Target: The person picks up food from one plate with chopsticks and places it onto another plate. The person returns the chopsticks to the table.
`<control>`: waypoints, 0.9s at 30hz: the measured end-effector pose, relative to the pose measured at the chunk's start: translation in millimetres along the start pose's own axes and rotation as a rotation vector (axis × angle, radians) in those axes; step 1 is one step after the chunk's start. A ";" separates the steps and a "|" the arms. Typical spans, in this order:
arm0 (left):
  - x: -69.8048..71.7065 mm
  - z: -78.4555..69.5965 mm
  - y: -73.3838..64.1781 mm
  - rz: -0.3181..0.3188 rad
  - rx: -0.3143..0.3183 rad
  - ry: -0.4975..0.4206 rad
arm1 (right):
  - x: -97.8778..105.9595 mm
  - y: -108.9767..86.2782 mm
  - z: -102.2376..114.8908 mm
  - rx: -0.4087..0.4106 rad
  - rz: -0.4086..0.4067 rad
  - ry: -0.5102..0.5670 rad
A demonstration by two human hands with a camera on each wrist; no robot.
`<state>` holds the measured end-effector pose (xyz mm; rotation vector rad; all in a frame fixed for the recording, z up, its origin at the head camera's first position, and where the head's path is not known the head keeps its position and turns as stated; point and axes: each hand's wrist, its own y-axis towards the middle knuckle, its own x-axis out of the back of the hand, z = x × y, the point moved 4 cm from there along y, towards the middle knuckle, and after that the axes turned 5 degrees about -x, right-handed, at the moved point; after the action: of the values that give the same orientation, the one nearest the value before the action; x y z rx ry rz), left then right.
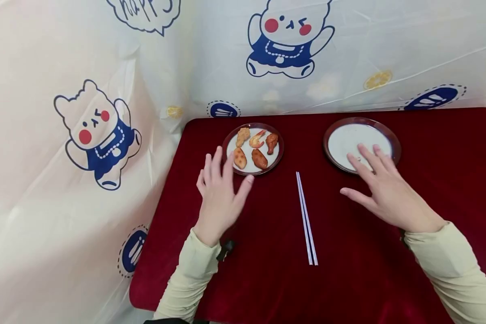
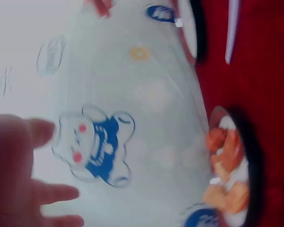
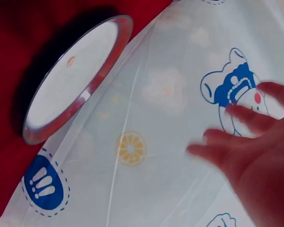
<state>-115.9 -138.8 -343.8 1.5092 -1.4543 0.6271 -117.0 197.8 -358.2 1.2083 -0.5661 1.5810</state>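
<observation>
My left hand (image 1: pixel 220 193), fingers spread and holding nothing, hovers at the near left of a plate (image 1: pixel 281 153) of food. On that plate lie a shrimp (image 1: pixel 257 139), a drumstick (image 1: pixel 272 143), a fried chicken piece (image 1: pixel 242 136) and two brown wing-like pieces, one of them at the front (image 1: pixel 259 159). My right hand (image 1: pixel 389 193), also spread and holding nothing, is over the near edge of a second plate (image 1: pixel 340 139), which has a white middle and a brown translucent rim. Between the hands a pair of pale chopsticks (image 1: pixel 306 220) lies on the table.
A dark red cloth (image 1: pixel 267 279) covers the table. Behind it and along its left side hangs a pale curtain (image 1: pixel 210 54) printed with cartoon bears. Near the left wrist there is a small black object (image 1: pixel 227 247).
</observation>
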 end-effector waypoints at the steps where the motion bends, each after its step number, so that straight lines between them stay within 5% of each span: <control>1: 0.7 5.8 2.2 -0.046 0.022 -0.080 | -1.4 1.8 2.9 0.057 -0.012 0.012; 4: -1.9 28.4 5.9 -0.159 0.114 -0.321 | -10.9 5.2 12.7 0.236 -0.065 0.035; 7: -13.0 56.0 5.0 -0.201 0.260 -0.517 | -31.2 4.1 23.9 0.364 -0.054 0.040; 14: -57.9 96.0 5.5 -0.108 0.570 -0.961 | -90.7 -10.4 59.6 0.443 0.142 0.017; 20: -92.7 105.6 11.2 -0.002 0.723 -1.073 | -117.1 -18.8 77.5 0.387 0.275 -0.023; 27: -109.6 101.4 22.1 -0.017 0.716 -1.096 | -116.9 -14.1 77.9 0.366 0.236 -0.101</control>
<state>-179.3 -170.0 -477.2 2.6719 -2.1166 0.2860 -74.7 88.0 -436.3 1.5457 -0.5118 1.8885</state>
